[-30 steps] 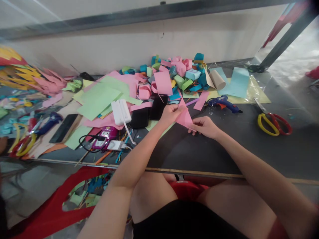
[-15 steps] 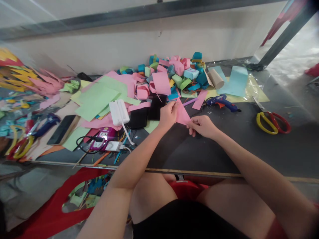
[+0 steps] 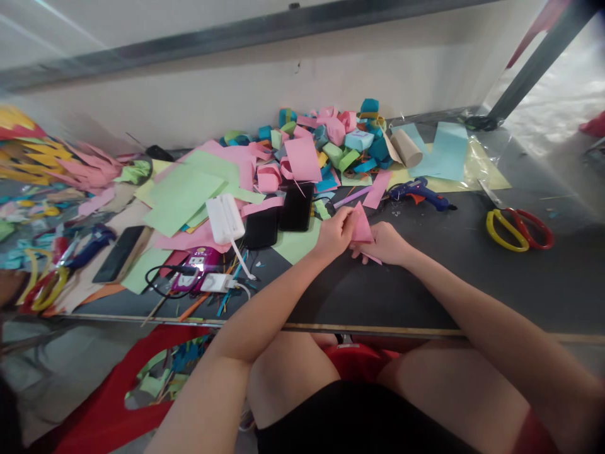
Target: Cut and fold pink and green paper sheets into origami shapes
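A piece of pink paper [image 3: 362, 227], bent over on itself with a pointed top, is held between both hands above the dark table. My left hand [image 3: 338, 231] pinches its left edge between thumb and fingers. At its lower right, my right hand [image 3: 385, 243] closes on the paper, and a pink corner sticks out beneath the fingers. Just beyond my hands lie a blue glue gun [image 3: 422, 193] and a loose pink strip [image 3: 378, 189]. Left of my left hand a black phone [image 3: 296, 208] rests near a green sheet.
Scissors with red and yellow handles [image 3: 518, 228] lie at the right. A heap of curled paper strips [image 3: 335, 129] and a cardboard tube [image 3: 406, 149] stand at the back. A white power bank [image 3: 225, 218] and a purple device [image 3: 196, 268] with cables sit left. Another person's hand [image 3: 12, 287] shows far left.
The pink paper has gone from a flat triangle to a bent, narrower shape. My hands have come closer together, the left one moving right.
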Available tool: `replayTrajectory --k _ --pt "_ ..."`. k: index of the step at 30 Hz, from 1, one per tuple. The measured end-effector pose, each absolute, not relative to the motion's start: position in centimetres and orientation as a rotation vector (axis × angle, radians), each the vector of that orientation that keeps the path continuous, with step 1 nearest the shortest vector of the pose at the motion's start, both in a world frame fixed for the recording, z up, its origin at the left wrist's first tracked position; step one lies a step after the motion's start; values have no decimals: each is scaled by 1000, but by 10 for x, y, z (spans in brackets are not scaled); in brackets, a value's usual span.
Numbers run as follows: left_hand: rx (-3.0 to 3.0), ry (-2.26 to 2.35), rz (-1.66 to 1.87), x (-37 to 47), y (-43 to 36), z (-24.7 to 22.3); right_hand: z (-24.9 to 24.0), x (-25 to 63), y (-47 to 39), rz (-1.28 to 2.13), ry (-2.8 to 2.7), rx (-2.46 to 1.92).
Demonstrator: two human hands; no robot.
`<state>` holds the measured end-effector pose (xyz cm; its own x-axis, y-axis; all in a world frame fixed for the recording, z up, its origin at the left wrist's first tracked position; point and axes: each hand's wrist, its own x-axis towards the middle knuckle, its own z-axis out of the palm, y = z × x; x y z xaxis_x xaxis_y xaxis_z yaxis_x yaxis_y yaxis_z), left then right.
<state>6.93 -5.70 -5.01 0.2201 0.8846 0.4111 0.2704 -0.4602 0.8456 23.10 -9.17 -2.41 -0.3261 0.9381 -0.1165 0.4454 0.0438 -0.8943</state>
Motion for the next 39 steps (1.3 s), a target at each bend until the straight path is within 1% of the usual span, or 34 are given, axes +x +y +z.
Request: replayTrajectory --k 5,8,13,18,23,29,36,39 --pt "1560 904 1027 67 -51 -45 -26 231 -92 1262 -1529 -1303" --pt "1539 898 1062 65 -45 -46 -28 232 -89 1264 -1498 -1309" --pt "1423 987 1230 62 -37 -49 -32 231 -86 1377 -1443 -1311" --pt "1334 875 1124 62 -36 -47 -37 231 -87 1447 -1384 -1254" --pt "1374 844 934 65 -39 -45 -40 233 -84 1448 -1321 -1224" --pt "1402 931 947 63 -38 -47 -40 233 -83 1471 -1348 -1221" --pt "1450 887 926 61 -36 -51 -42 235 -84 1441 -1394 -1218" --pt "1502 796 840 60 -35 -52 -42 236 -85 1437 -1400 -1208"
